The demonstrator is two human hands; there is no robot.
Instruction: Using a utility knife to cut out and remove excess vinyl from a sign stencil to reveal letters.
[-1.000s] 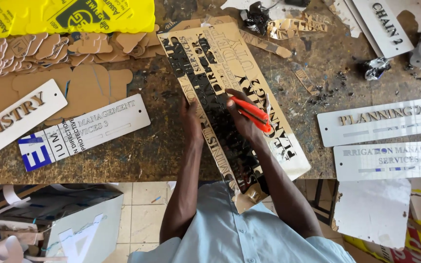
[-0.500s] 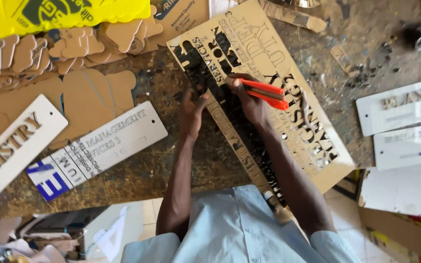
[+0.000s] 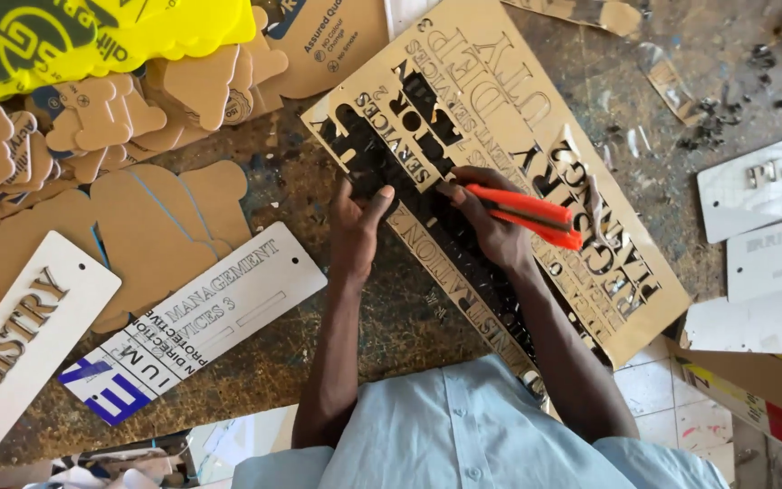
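At frame centre, the right hand (image 3: 486, 226) gripped an orange knife (image 3: 527, 213); left hand (image 3: 359, 222) fingers (image 3: 375, 201) spread, pressing the gold letter sheet (image 3: 500, 100).

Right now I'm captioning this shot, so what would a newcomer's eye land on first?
The orange utility knife in the right hand, at the centre over a tan lettered stencil sheet. The left hand presses the sheet beside it. A bright yellow sheet glares top left.
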